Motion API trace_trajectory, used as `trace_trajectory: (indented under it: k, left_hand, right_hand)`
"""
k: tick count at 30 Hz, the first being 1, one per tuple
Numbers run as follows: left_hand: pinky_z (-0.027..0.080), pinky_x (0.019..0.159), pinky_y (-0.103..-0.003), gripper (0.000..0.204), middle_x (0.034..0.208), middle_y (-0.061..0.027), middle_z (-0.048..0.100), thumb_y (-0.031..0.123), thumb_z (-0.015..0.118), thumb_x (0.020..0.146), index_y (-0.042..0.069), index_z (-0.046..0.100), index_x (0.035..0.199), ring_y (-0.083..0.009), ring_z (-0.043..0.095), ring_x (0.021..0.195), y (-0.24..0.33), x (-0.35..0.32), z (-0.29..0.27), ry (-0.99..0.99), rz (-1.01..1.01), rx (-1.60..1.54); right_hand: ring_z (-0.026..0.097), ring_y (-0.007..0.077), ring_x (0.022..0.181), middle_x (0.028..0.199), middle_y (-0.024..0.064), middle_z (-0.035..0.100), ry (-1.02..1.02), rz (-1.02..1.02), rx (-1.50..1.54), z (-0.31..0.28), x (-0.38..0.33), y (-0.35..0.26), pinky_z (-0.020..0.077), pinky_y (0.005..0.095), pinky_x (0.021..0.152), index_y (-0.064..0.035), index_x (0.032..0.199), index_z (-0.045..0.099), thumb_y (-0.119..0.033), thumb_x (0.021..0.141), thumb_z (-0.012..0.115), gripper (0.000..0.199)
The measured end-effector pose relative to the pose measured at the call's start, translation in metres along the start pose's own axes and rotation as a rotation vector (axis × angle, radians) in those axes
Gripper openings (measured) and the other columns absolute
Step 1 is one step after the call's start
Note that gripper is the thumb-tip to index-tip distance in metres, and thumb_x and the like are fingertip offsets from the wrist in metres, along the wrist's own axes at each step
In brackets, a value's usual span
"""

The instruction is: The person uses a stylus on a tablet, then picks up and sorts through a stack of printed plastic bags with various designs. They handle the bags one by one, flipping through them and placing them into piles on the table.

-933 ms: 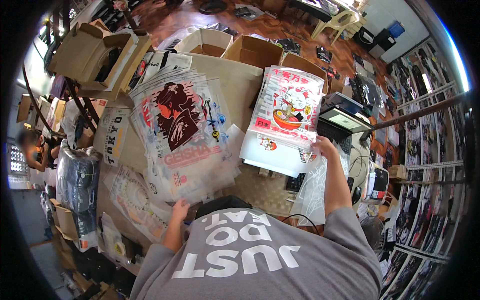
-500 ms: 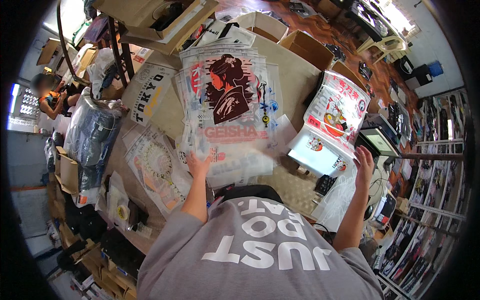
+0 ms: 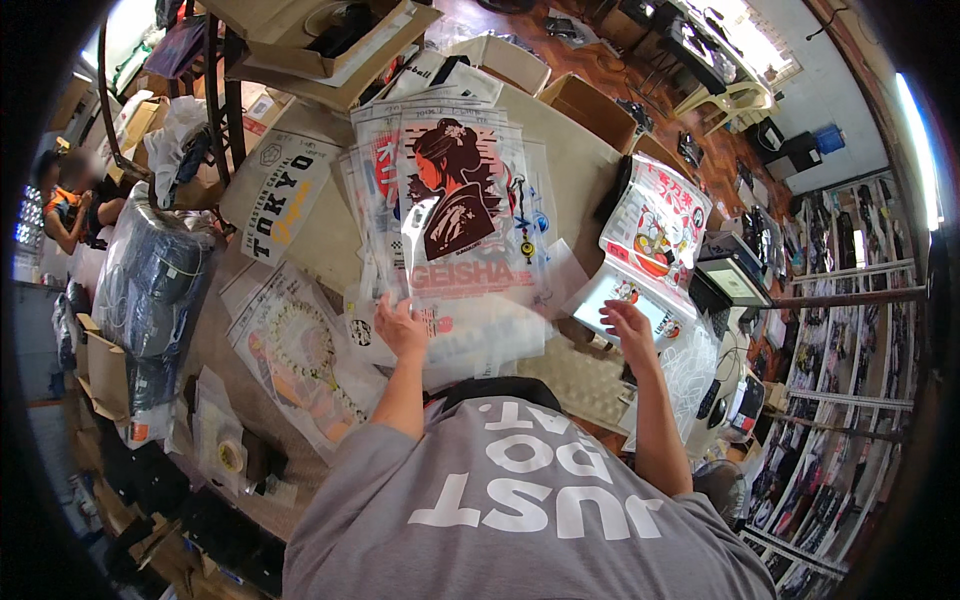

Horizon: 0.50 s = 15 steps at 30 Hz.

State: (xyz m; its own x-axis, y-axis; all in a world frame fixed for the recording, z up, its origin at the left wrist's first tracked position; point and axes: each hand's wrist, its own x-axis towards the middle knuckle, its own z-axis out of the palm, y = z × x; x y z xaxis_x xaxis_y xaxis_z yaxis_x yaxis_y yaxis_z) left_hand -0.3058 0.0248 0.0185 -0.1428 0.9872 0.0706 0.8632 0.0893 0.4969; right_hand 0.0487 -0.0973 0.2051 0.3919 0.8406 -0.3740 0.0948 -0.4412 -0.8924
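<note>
A stack of clear printed sheets (image 3: 455, 210) lies on the table in front of me; the top one shows a dark-haired woman in red and black. My left hand (image 3: 400, 325) rests flat on the stack's near edge with fingers spread. To the right lies a sheet with a colourful noodle-bowl print (image 3: 655, 225). My right hand (image 3: 630, 325) is over that sheet's near white end, fingers apart, gripping nothing.
Open cardboard boxes (image 3: 590, 105) stand at the back of the table. A plastic-wrapped dark bundle (image 3: 150, 290) sits at left, another printed sheet (image 3: 300, 355) near it. A small screen device (image 3: 735, 280) is at right, before shelves. Another person (image 3: 65, 200) sits far left.
My right hand held the bowl-print sheet up; now the sheet lies down at right and the hand is off its edge. My left hand moved forward onto the stack.
</note>
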Motion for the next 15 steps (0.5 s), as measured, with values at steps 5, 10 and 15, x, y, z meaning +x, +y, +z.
trace_trajectory:
  k: [5, 10, 15]
  left_hand:
    - [0.039, 0.088, -0.044, 0.01, 0.103, -0.0104, 0.059, 0.01, 0.066, 0.075, 0.007, 0.06, 0.082, -0.0314, 0.052, 0.104, -0.01, 0.018, 0.001, -0.146, -0.032, -0.139]
    - [0.048, 0.068, -0.034, 0.011, 0.093, -0.012, 0.06, 0.002, 0.056, 0.082, 0.003, 0.053, 0.092, -0.0285, 0.06, 0.076, -0.019, 0.025, 0.013, -0.142, -0.06, -0.715]
    - [0.05, 0.069, -0.032, 0.012, 0.099, -0.01, 0.061, 0.004, 0.05, 0.088, 0.003, 0.052, 0.1, -0.0199, 0.061, 0.079, 0.009, 0.018, -0.025, -0.409, -0.5, -1.227]
  right_hand:
    - [0.056, 0.0103, 0.079, 0.094, 0.0035, 0.064, -0.074, 0.093, -0.052, 0.043, 0.016, 0.023, 0.0461, 0.0253, 0.07, -0.0031, 0.112, 0.058, -0.02, 0.093, 0.055, 0.025]
    - [0.055, 0.009, 0.088, 0.099, 0.0016, 0.063, -0.189, 0.17, -0.261, 0.078, 0.03, 0.051, 0.0458, 0.0265, 0.074, -0.0057, 0.113, 0.057, -0.027, 0.093, 0.054, 0.029]
    - [0.052, 0.0219, 0.109, 0.118, 0.0109, 0.057, -0.033, 0.099, -0.168, 0.102, 0.04, 0.084, 0.0389, 0.0321, 0.094, -0.0053, 0.124, 0.05, -0.038, 0.093, 0.051, 0.045]
